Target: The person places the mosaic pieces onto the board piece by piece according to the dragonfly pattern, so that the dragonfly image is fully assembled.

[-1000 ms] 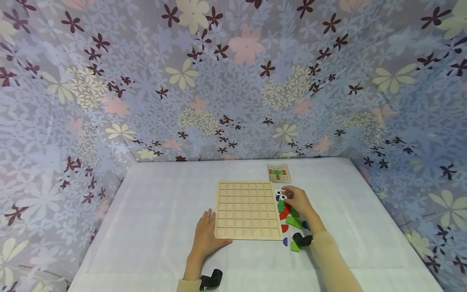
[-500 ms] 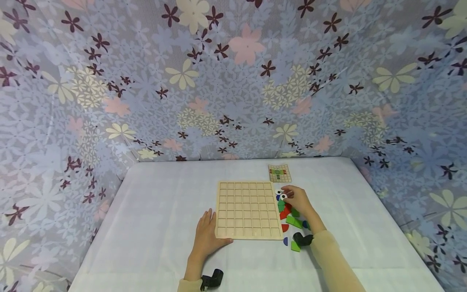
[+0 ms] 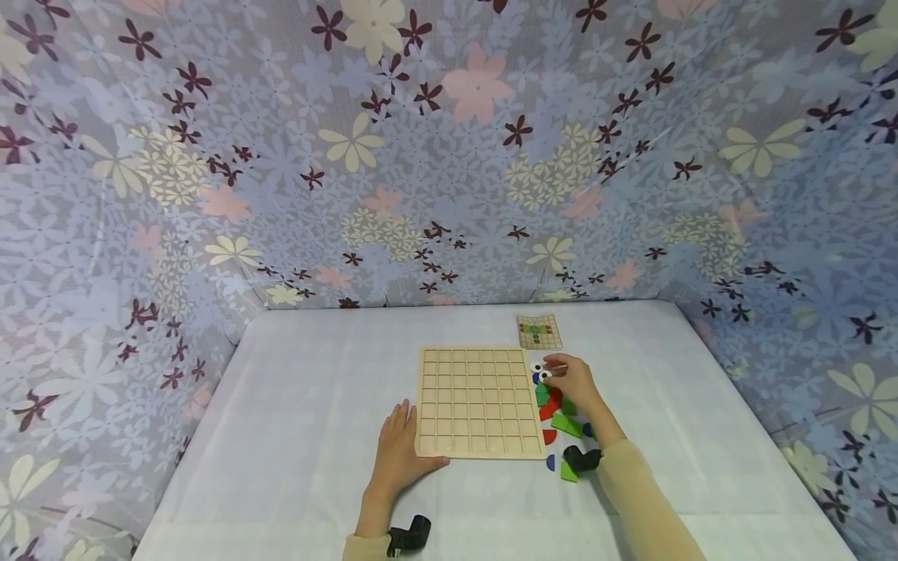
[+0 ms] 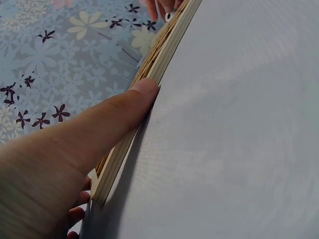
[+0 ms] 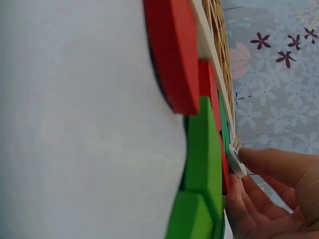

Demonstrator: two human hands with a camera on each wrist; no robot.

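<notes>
While RH (image 3: 571,379) pinches 1 disc (image 5: 238,167), LH (image 3: 398,452) touches brd (image 3: 480,403).

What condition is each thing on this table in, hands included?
Wooden grid board: flat, grid side up, no pieces set in.
Nearer eye piece: pinched in the right hand.
Farther eye piece: loose beside the board.
Red rounded piece: loose, lying flat.
Blue half-disc: loose, lying flat.
Green pieces: loose, lying about.
Picture card: lying face up.
Left hand: spread around the board's near left corner.
Right hand: fingers curled.
</notes>
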